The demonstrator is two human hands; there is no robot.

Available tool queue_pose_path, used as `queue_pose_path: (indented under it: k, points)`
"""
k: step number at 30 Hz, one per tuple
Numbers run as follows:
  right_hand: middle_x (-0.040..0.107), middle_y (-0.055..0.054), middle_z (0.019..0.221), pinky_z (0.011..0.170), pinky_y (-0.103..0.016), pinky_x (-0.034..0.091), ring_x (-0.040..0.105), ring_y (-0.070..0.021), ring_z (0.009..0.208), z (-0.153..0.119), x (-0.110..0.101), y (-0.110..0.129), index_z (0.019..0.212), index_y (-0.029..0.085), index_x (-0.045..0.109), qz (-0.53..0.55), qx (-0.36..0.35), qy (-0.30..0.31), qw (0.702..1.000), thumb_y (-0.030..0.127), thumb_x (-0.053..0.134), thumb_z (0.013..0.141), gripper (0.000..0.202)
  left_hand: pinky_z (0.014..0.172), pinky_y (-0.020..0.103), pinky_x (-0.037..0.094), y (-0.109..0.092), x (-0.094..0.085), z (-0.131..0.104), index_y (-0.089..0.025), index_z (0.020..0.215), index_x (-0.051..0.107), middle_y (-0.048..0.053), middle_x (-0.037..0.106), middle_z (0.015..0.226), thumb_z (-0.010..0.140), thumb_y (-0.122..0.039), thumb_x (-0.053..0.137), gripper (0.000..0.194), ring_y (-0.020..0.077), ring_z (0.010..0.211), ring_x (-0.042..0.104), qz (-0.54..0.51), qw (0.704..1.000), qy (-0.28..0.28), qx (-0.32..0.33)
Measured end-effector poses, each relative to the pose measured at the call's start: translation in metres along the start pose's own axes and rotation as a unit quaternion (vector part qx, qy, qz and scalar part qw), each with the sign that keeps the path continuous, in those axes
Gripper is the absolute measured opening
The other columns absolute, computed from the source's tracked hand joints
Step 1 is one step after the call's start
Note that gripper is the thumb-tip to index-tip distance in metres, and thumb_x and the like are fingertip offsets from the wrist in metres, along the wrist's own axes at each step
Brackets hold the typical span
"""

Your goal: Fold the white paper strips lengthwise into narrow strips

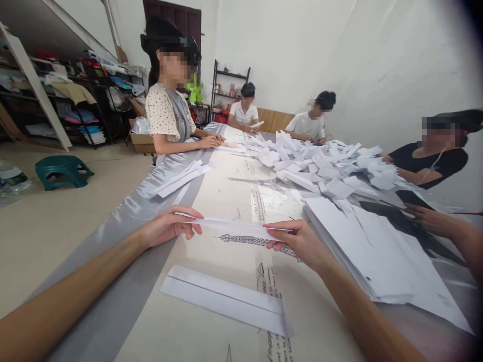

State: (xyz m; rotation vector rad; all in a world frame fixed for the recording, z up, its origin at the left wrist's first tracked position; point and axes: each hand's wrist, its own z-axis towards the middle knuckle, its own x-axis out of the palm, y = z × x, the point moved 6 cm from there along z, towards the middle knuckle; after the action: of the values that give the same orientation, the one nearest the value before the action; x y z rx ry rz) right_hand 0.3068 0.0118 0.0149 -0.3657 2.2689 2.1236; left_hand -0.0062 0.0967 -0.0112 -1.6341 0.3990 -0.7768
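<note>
A narrow folded strip of white paper (232, 224) stretches between my two hands, raised a little over the table. My left hand (171, 226) pinches one end, with thumb and fingers closed on it. At the other end, my right hand (298, 241) grips the strip between thumb and fingers. Closer to me, a flat folded paper piece (226, 300) with a dark line along its length lies on the printed tablecloth (196, 332). To the right of my right hand is a stack of white paper sheets (362, 246).
A large heap of folded papers (324, 166) covers the table's far right. Several folded strips (184, 178) lie near the left edge. Co-workers sit or stand around the table, one person (169, 110) at the left. A green stool (63, 171) stands on the floor.
</note>
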Motion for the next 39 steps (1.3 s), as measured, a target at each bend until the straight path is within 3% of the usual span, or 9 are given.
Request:
queue_pose_path:
  k: [3, 7, 12, 16, 20, 26, 28, 33, 39]
  points:
    - [0.077, -0.008, 0.108, 0.077, -0.039, 0.064, 0.075, -0.0208, 0.077, -0.001, 0.001, -0.002, 0.105, 0.028, 0.082, 0.004, -0.005, 0.012, 1.000, 0.041, 0.077, 0.085, 0.024, 0.066, 0.026, 0.055, -0.005, 0.002, -0.004, -0.011, 0.103, 0.080, 0.016, 0.078, 0.090, 0.082, -0.030, 0.076, 0.029, 0.0184, 0.066, 0.071, -0.020, 0.999, 0.046, -0.002]
    - [0.078, -0.008, 0.094, 0.082, -0.039, 0.063, 0.075, -0.0217, 0.081, -0.003, 0.005, -0.002, 0.111, 0.027, 0.080, 0.018, -0.021, 0.037, 0.999, 0.044, 0.074, 0.087, 0.030, 0.076, 0.031, 0.057, -0.007, 0.000, -0.008, -0.008, 0.108, 0.078, 0.019, 0.077, 0.096, 0.088, -0.051, 0.066, 0.048, 0.0231, 0.077, 0.072, -0.038, 0.997, 0.064, 0.007]
    - [0.078, -0.008, 0.090, 0.084, -0.039, 0.063, 0.075, -0.0214, 0.084, -0.003, 0.005, 0.002, 0.106, 0.027, 0.081, 0.020, -0.044, 0.028, 0.998, 0.048, 0.072, 0.089, 0.029, 0.073, 0.026, 0.057, -0.001, 0.001, -0.005, -0.014, 0.105, 0.079, 0.013, 0.078, 0.090, 0.087, -0.030, 0.076, 0.023, 0.0177, 0.074, 0.071, 0.026, 0.999, 0.025, -0.022]
    - [0.077, -0.006, 0.081, 0.086, -0.043, 0.062, 0.075, -0.0219, 0.078, -0.001, -0.001, 0.002, 0.106, 0.026, 0.080, 0.004, -0.044, -0.037, 0.998, 0.043, 0.078, 0.084, 0.028, 0.075, 0.026, 0.057, -0.002, 0.006, -0.004, -0.020, 0.136, 0.064, 0.011, 0.078, 0.096, 0.090, -0.028, 0.075, 0.048, 0.0163, 0.076, 0.071, 0.041, 0.999, 0.012, -0.033]
    - [0.078, -0.008, 0.084, 0.091, -0.049, 0.061, 0.076, -0.0258, 0.082, 0.002, -0.006, -0.001, 0.122, 0.025, 0.074, 0.004, -0.033, -0.072, 0.997, 0.043, 0.079, 0.083, 0.044, 0.075, 0.026, 0.057, -0.002, 0.006, -0.001, -0.014, 0.111, 0.076, 0.014, 0.078, 0.098, 0.089, -0.032, 0.076, 0.028, 0.0155, 0.071, 0.069, 0.067, 0.998, -0.007, -0.018]
    - [0.079, -0.011, 0.100, 0.087, -0.048, 0.062, 0.076, -0.0313, 0.095, 0.003, -0.010, -0.005, 0.106, 0.027, 0.081, -0.002, -0.008, -0.050, 0.999, 0.043, 0.082, 0.080, 0.031, 0.080, 0.030, 0.054, -0.006, 0.009, -0.001, -0.016, 0.099, 0.079, 0.014, 0.078, 0.102, 0.095, -0.043, 0.065, 0.031, 0.0189, 0.075, 0.071, 0.167, 0.986, 0.022, -0.011]
    - [0.079, -0.010, 0.100, 0.082, -0.045, 0.064, 0.075, -0.0301, 0.095, 0.002, -0.009, -0.002, 0.105, 0.027, 0.082, -0.012, -0.015, -0.040, 0.999, 0.042, 0.081, 0.080, 0.028, 0.082, 0.029, 0.052, -0.012, 0.016, -0.003, -0.017, 0.097, 0.080, 0.011, 0.078, 0.097, 0.098, -0.045, 0.061, 0.033, 0.0216, 0.084, 0.072, 0.277, 0.960, 0.049, 0.000]
    - [0.080, -0.007, 0.087, 0.074, -0.040, 0.063, 0.075, -0.0239, 0.080, 0.000, 0.007, 0.003, 0.101, 0.029, 0.082, -0.028, -0.052, -0.010, 0.998, 0.039, 0.079, 0.082, 0.022, 0.075, 0.024, 0.045, -0.024, 0.046, -0.013, -0.021, 0.096, 0.077, 0.004, 0.076, 0.091, 0.102, -0.046, 0.053, 0.035, 0.0200, 0.081, 0.069, 0.525, 0.844, 0.073, 0.086]
    - [0.080, -0.003, 0.101, 0.071, -0.037, 0.061, 0.072, -0.0196, 0.079, 0.000, 0.042, 0.003, 0.096, 0.036, 0.083, -0.041, -0.116, 0.069, 0.990, 0.033, 0.078, 0.083, 0.014, 0.068, 0.028, 0.037, -0.016, 0.076, -0.019, -0.020, 0.092, 0.071, 0.004, 0.067, 0.080, 0.108, -0.042, 0.039, 0.042, 0.0196, 0.074, 0.062, 0.671, 0.713, 0.059, 0.192]
